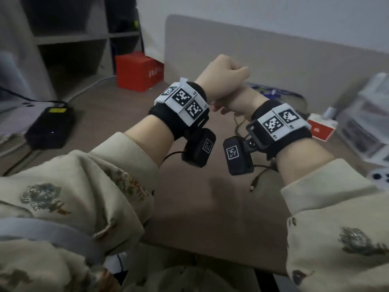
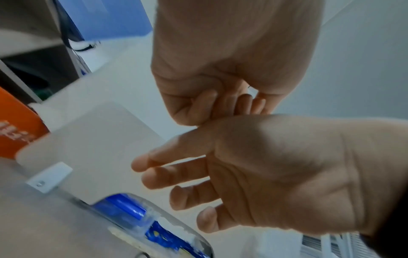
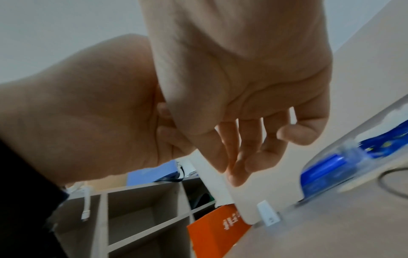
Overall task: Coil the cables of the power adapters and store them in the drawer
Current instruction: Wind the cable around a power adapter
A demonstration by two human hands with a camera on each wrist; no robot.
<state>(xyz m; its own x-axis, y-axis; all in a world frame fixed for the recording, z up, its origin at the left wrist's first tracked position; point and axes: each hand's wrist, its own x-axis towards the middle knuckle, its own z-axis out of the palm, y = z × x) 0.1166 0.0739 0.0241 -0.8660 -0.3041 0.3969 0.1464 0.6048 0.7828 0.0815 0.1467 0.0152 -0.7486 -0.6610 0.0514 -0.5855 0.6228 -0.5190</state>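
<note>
Both hands are raised over the brown desk (image 1: 200,207) with their wrists crossed. My left hand (image 1: 223,72) (image 2: 220,69) (image 3: 88,113) is curled into a fist, and a sliver of dark cable (image 2: 249,86) shows between its fingers. Below the hands hang thin cable (image 1: 237,123) loops. A barrel plug (image 1: 251,188) lies lower, by my right forearm. My right hand (image 1: 231,104) (image 2: 264,174) (image 3: 232,87) sits just under the left, fingers loose and nearly straight, holding nothing. A black power adapter (image 1: 50,127) with a blue light lies at the desk's left. No drawer is in view.
A red box (image 1: 139,72) stands at the back left beside a shelf unit (image 1: 73,39). A grey divider panel (image 1: 273,55) closes the back. A blue package (image 1: 273,91), a small red-and-white box (image 1: 322,128), clear trays (image 1: 368,123) and a white controller (image 1: 379,178) fill the right.
</note>
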